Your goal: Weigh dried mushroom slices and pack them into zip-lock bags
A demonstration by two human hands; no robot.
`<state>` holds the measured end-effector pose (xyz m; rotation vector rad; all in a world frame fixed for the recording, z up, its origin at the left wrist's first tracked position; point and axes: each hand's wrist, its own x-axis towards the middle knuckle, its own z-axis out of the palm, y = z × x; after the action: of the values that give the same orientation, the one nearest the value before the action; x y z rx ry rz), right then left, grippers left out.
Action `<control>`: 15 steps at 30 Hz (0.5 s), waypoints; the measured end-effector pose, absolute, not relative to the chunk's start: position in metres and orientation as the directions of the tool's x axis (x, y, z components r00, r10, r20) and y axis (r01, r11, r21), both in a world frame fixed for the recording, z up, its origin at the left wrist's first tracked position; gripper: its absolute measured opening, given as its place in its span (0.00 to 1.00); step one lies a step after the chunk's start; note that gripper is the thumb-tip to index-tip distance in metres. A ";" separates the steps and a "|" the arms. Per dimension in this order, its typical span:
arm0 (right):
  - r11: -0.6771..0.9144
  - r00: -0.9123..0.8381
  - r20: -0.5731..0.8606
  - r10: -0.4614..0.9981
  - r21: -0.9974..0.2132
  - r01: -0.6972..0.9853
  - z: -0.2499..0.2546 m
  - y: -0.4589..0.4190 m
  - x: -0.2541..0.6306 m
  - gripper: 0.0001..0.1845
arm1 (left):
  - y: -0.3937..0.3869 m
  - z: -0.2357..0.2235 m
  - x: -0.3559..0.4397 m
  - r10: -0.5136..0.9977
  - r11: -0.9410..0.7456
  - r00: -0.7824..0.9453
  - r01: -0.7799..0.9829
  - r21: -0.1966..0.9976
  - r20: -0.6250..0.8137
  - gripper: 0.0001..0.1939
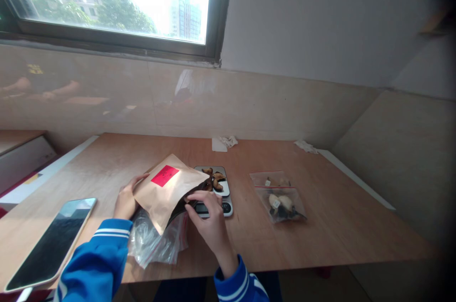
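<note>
Here the left hand [125, 201] clasps a gaping paper bag [158, 197]; right hand [211, 220] half-curled, grip unclear.

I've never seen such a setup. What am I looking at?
There is no machine: these are a person's bare hands. The picture comes from a camera worn on the head, looking forward and down. The left hand holds a kraft paper bag with a red label; the right hand has fingers at the bag's open mouth; whether they pinch anything is unclear. On the wooden table, a digital scale bears dried brown pieces, possibly mushroom. Clear zip bags lie partly behind the paper bag, a filled one to the right, a smartphone to the left.
</note>
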<state>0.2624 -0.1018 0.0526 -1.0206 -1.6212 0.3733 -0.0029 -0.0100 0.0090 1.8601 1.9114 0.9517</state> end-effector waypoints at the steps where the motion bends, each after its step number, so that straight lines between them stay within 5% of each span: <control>1: 0.570 0.036 0.633 0.774 -0.720 0.396 0.052 -0.102 0.265 0.05 | -0.010 0.008 -0.004 0.967 -0.073 -0.108 0.749 0.658 0.230 0.23; 9: 0.376 0.485 0.421 0.766 -0.906 0.192 0.030 -0.089 0.291 0.13 | -0.007 0.002 -0.008 0.961 -0.099 -0.103 0.741 0.664 0.258 0.23; 15: 0.262 0.656 0.341 0.674 -0.940 0.220 0.002 -0.065 0.319 0.19 | -0.007 0.001 -0.008 0.960 -0.090 -0.111 0.749 0.657 0.258 0.23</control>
<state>0.3194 -0.0647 0.0024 -1.3056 -0.8512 0.3636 -0.0077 -0.0070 0.0009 1.8654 1.8890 1.0072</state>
